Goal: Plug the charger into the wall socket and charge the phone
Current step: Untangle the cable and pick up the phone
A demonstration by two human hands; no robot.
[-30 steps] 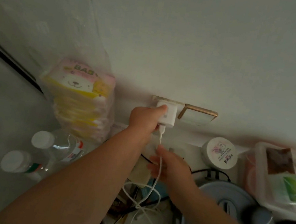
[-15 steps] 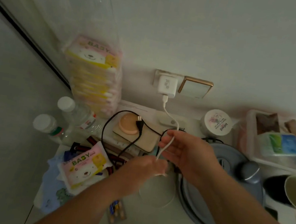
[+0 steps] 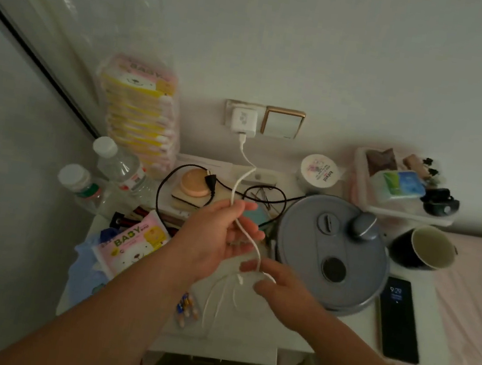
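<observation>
1. I see the white charger seated in the wall socket, on the wall straight beyond both hands.
2. Its white cable drops from the charger, runs across the palm of my left hand and on to my right hand.
3. My left hand is palm up with fingers loosely spread; the cable lies over it, not clamped.
4. My right hand sits just nearer me than the left, with fingertips pinching the cable where it loops; the loose loops hang below both hands over the white table.
5. The phone lies flat on the table, well to the right of my right hand, screen lit, with no cable in it.
6. A round grey appliance sits just beyond my right hand, between it and a dark mug.
</observation>
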